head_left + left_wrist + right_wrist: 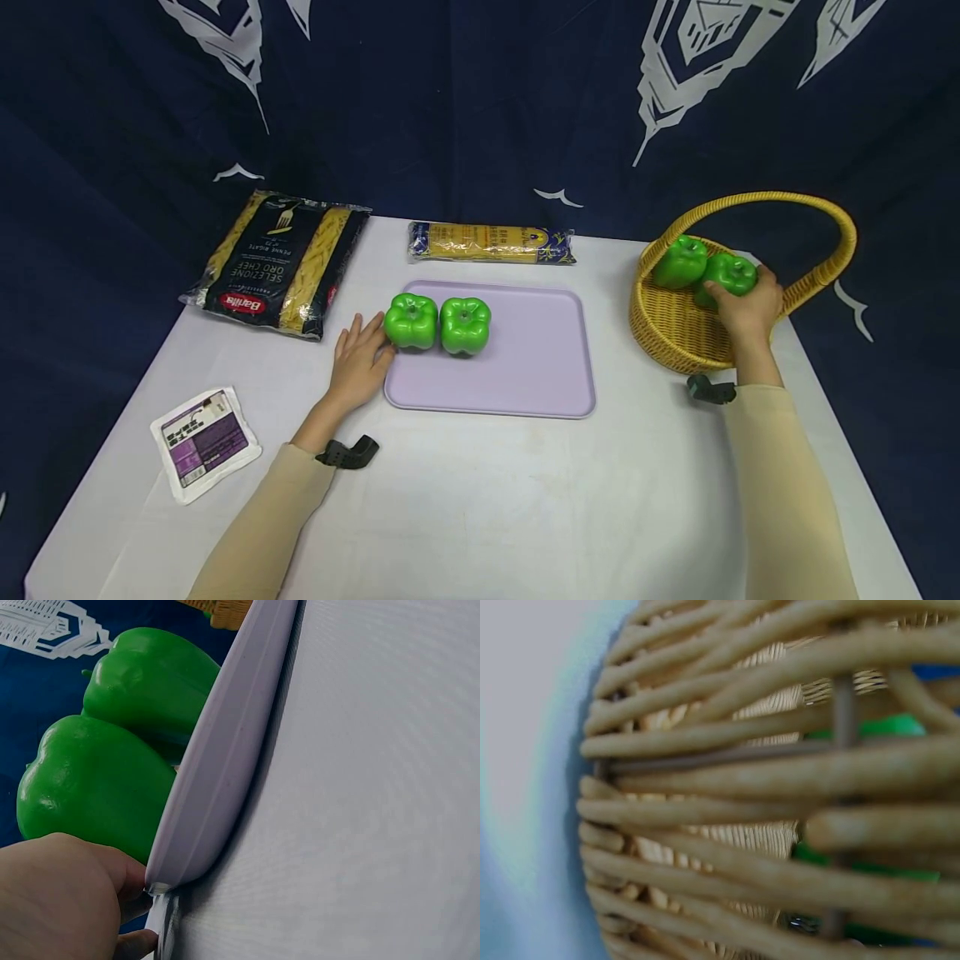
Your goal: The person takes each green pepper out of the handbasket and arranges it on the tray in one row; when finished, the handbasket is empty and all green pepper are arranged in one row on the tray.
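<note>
front table (pixel 480 500) bare | basket handle (pixel 772 202) arches over peppers (pixel 705 268) | tray (pixel 525 375) right half free

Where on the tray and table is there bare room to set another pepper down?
The tray is bare across its right half, beside the two peppers. The table is bare in front of the tray, between both sleeves. Crowded: the left side with the penne bag, small packet, left hand; the basket under the right hand.

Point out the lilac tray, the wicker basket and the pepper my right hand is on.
Lilac tray (pixel 532 367), head view, bare floor of the tray.
Wicker basket (pixel 663 329), head view, front woven wall.
Pepper under right hand (pixel 729 272), head view, top of the pepper.
</note>
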Available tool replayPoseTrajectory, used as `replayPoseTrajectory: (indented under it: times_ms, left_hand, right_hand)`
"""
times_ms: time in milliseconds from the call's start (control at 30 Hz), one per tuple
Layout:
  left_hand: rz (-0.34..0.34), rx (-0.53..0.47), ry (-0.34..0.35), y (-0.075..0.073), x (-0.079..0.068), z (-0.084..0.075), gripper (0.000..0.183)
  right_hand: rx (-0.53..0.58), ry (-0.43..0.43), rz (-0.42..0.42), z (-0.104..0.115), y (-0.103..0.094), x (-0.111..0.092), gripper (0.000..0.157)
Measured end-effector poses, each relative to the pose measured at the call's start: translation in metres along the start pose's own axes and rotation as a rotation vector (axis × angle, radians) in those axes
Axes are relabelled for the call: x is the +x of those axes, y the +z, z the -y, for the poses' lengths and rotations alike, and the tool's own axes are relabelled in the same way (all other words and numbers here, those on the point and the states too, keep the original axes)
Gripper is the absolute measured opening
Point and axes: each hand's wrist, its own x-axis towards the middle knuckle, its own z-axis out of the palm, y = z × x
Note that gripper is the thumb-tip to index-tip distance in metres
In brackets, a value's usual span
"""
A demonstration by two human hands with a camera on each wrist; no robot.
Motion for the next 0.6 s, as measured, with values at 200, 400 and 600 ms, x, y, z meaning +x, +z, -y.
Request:
replayPoseTrajectory:
  times_ms: [200,400,600]
  left_hand:
    - [0.002,0.0,-0.001,-0.001,-0.001,-0.001,0.047]
    - [0.003,-0.006,-0.001,-0.001,-0.001,-0.001,0.047]
    - [0.009,-0.003,-0.003,-0.002,0.0,-0.001,0.047]
  right_hand:
    - [0.0,0.017,-0.005,0.002,0.001,-0.006,0.085]
    - [0.027,0.01,-0.034,0.002,-0.001,-0.018,0.083]
    - [0.05,0.011,-0.059,0.002,-0.01,-0.035,0.084]
